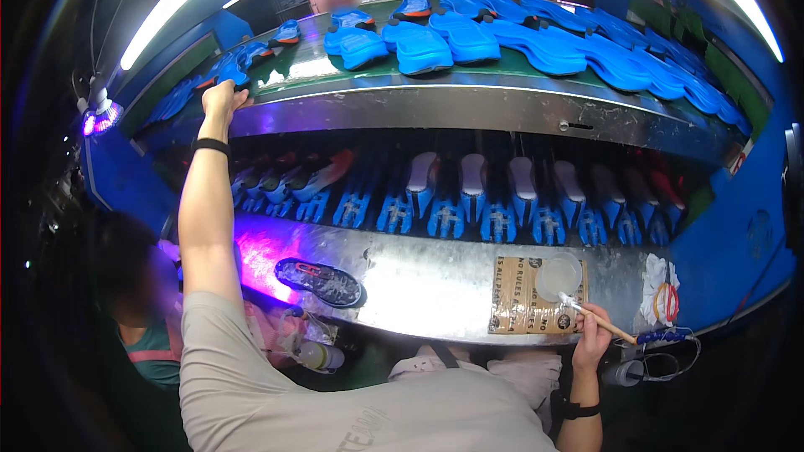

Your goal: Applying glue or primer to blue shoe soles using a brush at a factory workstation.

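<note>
Your left hand (223,98) is up at the belt's near edge, and your right hand (593,328) holds a brush (599,321) at the metal desk (435,280).

Your left arm stretches up and your left grip is clenched over a blue shoe sole (228,69) at the near edge of the upper green conveyor belt (494,74), where more blue soles (469,33) lie in a row. Your right grip is closed around the brush's wooden handle, bristle end pointing up-left, touching or just beside the rim of a small clear cup (559,274) that stands on a piece of brown cardboard (523,305). A dark sole (318,280) lies flat on the desk in violet light, between your two arms. Under the belt, a lower shelf holds a row of shoes on blue holders (494,201).
</note>
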